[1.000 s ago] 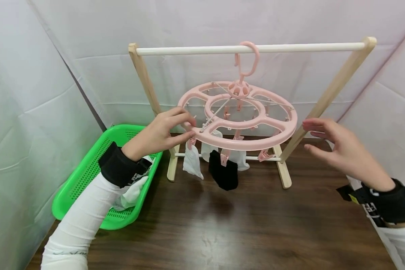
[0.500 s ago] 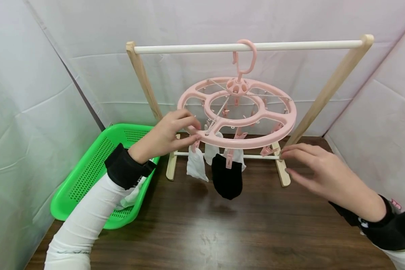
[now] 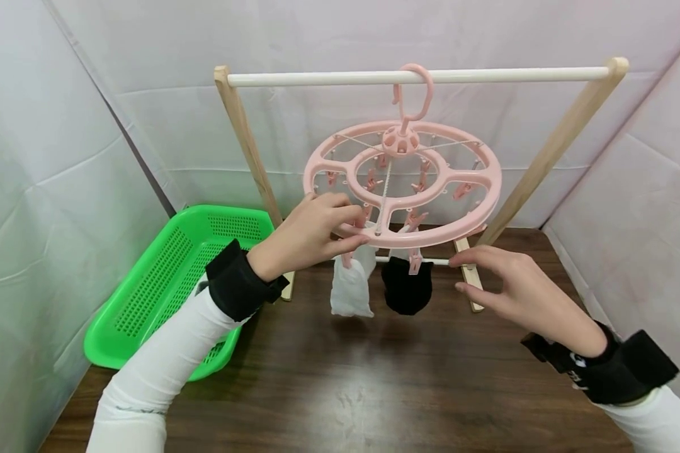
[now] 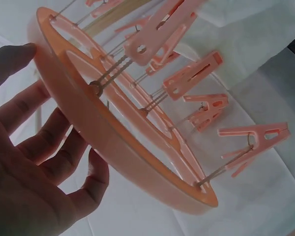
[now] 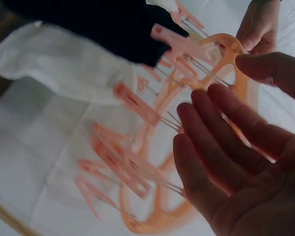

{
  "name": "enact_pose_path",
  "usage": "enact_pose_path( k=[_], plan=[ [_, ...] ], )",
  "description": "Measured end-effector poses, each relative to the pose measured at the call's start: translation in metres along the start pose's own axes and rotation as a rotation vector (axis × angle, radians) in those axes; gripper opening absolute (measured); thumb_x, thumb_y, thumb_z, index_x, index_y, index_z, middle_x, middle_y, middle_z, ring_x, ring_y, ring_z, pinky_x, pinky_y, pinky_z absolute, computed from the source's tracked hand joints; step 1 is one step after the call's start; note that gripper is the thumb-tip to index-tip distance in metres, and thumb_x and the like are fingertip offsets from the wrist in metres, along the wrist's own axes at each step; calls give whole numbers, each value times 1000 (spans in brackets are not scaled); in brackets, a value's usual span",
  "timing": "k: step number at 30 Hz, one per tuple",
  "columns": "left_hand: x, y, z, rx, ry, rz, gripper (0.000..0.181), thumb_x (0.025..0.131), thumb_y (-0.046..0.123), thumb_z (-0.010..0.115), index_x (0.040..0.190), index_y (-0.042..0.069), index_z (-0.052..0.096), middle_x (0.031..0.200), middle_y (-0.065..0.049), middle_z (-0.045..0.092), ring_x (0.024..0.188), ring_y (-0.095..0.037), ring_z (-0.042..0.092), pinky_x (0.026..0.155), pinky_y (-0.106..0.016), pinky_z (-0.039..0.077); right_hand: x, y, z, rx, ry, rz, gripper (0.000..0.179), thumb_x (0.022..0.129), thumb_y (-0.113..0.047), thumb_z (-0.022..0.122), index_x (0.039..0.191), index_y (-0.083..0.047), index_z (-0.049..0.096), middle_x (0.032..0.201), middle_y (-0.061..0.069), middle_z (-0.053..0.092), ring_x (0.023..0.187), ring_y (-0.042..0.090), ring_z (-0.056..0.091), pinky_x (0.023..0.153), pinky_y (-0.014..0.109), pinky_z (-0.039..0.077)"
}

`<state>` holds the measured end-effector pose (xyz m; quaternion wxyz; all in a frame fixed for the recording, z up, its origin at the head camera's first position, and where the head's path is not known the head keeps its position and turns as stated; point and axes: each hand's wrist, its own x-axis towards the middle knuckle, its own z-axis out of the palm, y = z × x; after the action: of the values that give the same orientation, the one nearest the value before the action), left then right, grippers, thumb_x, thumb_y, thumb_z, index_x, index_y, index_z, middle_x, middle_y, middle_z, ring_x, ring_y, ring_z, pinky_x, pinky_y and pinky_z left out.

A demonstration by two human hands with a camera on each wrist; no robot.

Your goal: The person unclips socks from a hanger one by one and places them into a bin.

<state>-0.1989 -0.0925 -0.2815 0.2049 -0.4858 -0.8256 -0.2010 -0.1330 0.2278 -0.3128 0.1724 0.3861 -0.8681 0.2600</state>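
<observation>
The left hand (image 3: 311, 233) pinches the pink clip hanger's rim (image 3: 430, 237); the right hand (image 3: 515, 289), fingers (image 5: 192, 167) relaxed, hovers near a black sock (image 3: 406, 291).

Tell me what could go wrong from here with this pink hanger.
The hanger hangs by one hook over the bar, so a tug from the left hand on its rim might make it swing or slide. The black cloth dangles from a clip and could slip off if jolted.

The left grip (image 3: 310, 234) pinches; the right grip (image 3: 521, 292) extends loosely.
</observation>
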Motion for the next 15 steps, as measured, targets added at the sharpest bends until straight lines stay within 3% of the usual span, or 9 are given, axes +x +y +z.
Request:
enact_pose_path(
  k=[2, 8, 10, 15],
  plan=[
    [4, 2, -1, 4, -37, -17, 13, 88, 21, 74, 89, 11, 66, 83, -3, 58, 79, -20, 55, 66, -34, 38, 2, 4, 3, 25, -17, 63, 42, 76, 0, 79, 115, -9, 67, 110, -3, 67, 100, 13, 62, 85, 14, 41],
    [14, 9, -5, -29, -144, -62, 11, 90, 24, 72, 87, 14, 68, 83, 0, 59, 75, -16, 55, 64, -29, 42, 9, 24, 13, 220, -114, 225, 40, 88, -13, 73, 126, -15, 62, 122, -5, 63, 116, 11, 55, 94, 25, 43],
    [17, 11, -6, -35, -173, -67, 12, 90, 25, 71, 87, 15, 68, 83, 1, 59, 74, -14, 54, 63, -28, 42, 12, 30, 17, 317, -152, 252, 41, 90, -13, 71, 129, -15, 59, 125, -3, 60, 120, 8, 52, 96, 29, 43],
    [21, 14, -8, -36, -219, -78, 14, 90, 27, 71, 84, 15, 67, 81, 2, 58, 73, -12, 53, 61, -28, 43, 24, 36, 26, 596, -204, 272, 43, 94, -6, 63, 135, -8, 51, 127, 8, 55, 119, 19, 54, 98, 32, 43]
  ],
)
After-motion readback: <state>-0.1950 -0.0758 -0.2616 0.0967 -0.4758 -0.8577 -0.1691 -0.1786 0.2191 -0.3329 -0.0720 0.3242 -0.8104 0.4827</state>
